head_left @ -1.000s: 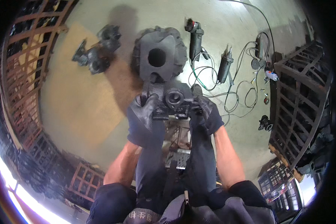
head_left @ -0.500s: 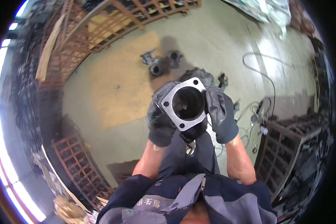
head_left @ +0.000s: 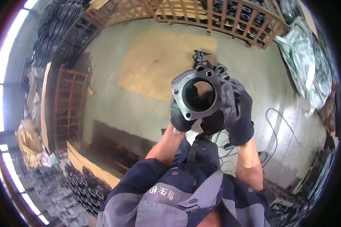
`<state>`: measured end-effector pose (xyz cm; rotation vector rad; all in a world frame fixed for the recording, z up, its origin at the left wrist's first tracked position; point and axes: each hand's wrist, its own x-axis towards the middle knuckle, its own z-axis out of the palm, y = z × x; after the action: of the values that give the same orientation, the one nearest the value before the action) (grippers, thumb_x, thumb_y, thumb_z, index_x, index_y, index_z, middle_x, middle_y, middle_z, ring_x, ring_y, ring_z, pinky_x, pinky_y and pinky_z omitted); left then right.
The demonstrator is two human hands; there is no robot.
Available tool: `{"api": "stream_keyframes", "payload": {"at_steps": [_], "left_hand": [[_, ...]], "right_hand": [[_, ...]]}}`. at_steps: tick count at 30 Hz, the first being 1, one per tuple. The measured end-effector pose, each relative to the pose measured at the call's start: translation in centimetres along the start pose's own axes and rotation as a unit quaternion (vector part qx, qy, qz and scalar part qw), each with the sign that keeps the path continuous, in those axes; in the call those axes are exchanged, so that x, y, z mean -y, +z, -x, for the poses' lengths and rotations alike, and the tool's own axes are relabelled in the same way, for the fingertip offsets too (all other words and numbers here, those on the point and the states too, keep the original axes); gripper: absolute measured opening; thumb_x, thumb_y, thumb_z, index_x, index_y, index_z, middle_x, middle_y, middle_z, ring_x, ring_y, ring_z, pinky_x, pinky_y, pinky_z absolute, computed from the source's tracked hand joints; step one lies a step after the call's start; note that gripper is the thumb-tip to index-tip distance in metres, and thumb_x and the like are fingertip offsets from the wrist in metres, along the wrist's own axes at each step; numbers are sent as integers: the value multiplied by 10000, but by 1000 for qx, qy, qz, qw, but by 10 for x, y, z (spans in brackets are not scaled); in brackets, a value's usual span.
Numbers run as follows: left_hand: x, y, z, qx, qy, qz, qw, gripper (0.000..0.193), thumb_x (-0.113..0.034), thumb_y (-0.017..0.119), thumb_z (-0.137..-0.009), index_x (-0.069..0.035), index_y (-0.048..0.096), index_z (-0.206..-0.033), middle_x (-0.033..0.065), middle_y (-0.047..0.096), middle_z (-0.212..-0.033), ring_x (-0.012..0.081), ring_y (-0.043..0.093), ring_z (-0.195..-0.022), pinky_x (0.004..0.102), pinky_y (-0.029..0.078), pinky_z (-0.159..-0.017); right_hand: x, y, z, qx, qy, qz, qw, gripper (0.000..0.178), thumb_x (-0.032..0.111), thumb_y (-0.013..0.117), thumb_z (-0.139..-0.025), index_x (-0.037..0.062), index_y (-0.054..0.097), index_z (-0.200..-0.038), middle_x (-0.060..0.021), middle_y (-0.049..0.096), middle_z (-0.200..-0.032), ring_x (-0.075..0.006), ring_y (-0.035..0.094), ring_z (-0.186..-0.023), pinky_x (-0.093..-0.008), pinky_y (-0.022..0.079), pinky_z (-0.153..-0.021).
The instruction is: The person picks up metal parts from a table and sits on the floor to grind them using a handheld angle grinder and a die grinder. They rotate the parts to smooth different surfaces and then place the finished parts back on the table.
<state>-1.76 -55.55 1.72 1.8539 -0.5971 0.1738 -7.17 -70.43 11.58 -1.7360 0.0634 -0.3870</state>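
Both gloved hands hold a grey metal casting (head_left: 198, 94) up in front of the person's chest, its round bore and square bolt flange facing the camera. Left hand (head_left: 181, 115) is wrapped around the casting's lower left side, fingers closed on it. Right hand (head_left: 236, 109) clamps the casting's right side, fingers curled over the rim. Just behind the casting, on the concrete floor (head_left: 140, 109), sit more dark castings (head_left: 206, 60). Right of the casting, a cable (head_left: 280, 125) loops on the floor. Far behind it, a wooden crate (head_left: 231, 17) holds dark parts. A white sack (head_left: 305, 64) lies to the casting's right.
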Motion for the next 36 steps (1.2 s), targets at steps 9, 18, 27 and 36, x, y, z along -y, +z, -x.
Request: {"api": "stream_keyframes", "payload": {"at_steps": [9,18,27,36], "left_hand": [[66,-125,-12,-216,-144,259,930,486,-121,818,-750,-31,641,-1194,94,697,-1088,210,680,-973,323,558,-849],[143,-245,-16,-300,-221,329,868,588,-198,844,-758,-58,584,-1267,74,658,-1156,194,640,-1048,336,532,-901],[133,-294,-31,-339,-148,290,883,552,-76,717,-885,-56,480,-1383,69,579,-1311,179,566,-1177,338,479,-1013],[121,-276,-14,-348,-174,201,899,663,-160,822,-717,-27,559,-1311,75,630,-1258,196,582,-1165,351,470,-1005]], "right_hand": [[17,166,-80,110,-182,103,972,208,143,620,-966,-34,691,-885,-207,656,-788,-365,616,-695,-393,485,-641],[59,313,-152,256,-211,156,930,281,264,579,-967,21,709,-915,-209,666,-848,-395,639,-838,-425,512,-720],[67,379,-185,380,-203,95,897,252,159,628,-938,-64,687,-1038,-256,683,-984,-403,646,-928,-429,497,-887],[31,362,-193,384,-183,63,903,306,264,595,-955,-26,691,-977,-231,668,-872,-379,657,-832,-417,507,-754]]}}
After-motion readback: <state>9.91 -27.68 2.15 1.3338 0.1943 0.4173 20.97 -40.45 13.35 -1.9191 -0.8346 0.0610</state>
